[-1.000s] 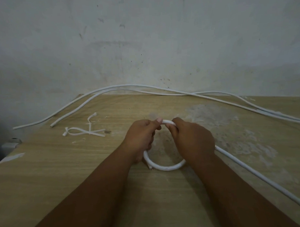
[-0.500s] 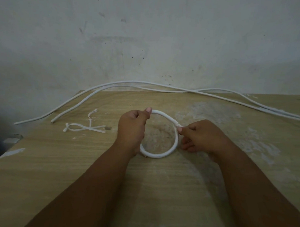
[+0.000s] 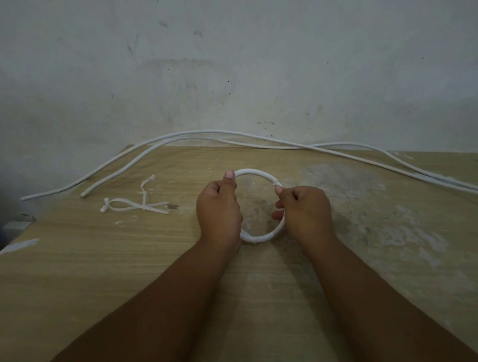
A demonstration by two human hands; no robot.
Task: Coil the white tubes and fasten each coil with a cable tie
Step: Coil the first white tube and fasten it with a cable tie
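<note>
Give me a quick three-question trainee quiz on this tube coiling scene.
1. True or false: the left hand grips the white coil.
2. The cable ties lie: A) to the person's left, B) inside the coil, C) to the person's right.
3. Fill in: the coil's cut end sits at the ___ hand's fingertips.
Key: 1 true; 2 A; 3 right hand.

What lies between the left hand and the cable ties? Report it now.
Head view: between the left hand, gripping the coil, and the cable ties lies bare tabletop, with one small dark speck beside the ties' nearer tips.
</note>
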